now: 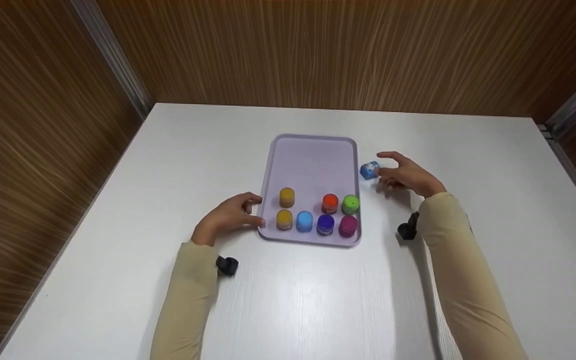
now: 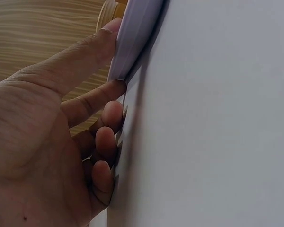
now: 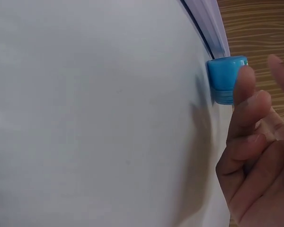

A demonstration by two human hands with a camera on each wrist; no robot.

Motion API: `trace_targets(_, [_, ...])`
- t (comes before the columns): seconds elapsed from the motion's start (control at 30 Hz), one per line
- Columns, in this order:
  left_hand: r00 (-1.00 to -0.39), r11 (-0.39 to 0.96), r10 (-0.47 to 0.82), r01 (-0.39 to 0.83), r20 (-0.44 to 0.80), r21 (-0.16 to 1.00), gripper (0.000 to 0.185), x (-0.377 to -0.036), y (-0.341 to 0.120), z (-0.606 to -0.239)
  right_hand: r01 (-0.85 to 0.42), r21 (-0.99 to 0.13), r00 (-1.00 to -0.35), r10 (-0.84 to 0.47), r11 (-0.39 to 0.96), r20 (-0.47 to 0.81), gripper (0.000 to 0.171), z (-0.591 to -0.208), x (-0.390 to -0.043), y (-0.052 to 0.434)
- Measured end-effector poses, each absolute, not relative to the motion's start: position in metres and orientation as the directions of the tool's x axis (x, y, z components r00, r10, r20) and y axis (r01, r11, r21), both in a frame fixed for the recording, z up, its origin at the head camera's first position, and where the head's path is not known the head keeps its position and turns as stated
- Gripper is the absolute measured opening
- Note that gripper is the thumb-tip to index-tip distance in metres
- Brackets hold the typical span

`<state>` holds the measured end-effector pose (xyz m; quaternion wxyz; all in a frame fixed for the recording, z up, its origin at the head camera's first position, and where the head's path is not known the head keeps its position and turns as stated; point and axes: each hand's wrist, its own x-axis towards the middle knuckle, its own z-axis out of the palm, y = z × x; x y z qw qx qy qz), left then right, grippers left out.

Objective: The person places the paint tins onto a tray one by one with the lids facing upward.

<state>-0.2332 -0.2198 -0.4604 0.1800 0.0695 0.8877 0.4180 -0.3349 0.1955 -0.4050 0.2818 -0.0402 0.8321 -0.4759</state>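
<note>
Just right of the tray [image 1: 313, 150], on the worktop [image 1: 468, 150], a blue jar [image 1: 369, 169] meets the right hand [image 1: 404, 176]'s loose fingertips, ungripped; the left hand [image 1: 229, 216] pinches the tray's near-left corner.

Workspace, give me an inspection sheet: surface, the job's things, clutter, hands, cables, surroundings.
Surface: white table.
Job's things: lilac tray holding seven small jars along its near end; blue jar outside the tray, beside its right rim.
Clutter: nothing seen.
Hands: left hand pinches the tray's near left corner, thumb on the rim, fingers at its edge; right hand at the blue jar, whether it grips or only touches cannot be told.
Cables: nothing seen.
Surroundings: brown wood-grain walls on three sides.
</note>
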Motion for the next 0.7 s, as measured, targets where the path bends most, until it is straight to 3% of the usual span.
trace_targets(0.37, [-0.926,0.639,0.272,-0.028,-0.260,0.769,0.062,-0.232,-0.219,-0.460,0.167,-0.758,-0.830,-0.325,0.630,-0.453,0.079,-0.436,-0.354,0.203])
trace_targets(0.7, [-0.928,0.637,0.272,-0.024,-0.254,0.770,0.063,-0.233,-0.219,-0.461,0.169,-0.746,-0.816,-0.333,0.644,-0.472,0.074,-0.420,-0.349,0.194])
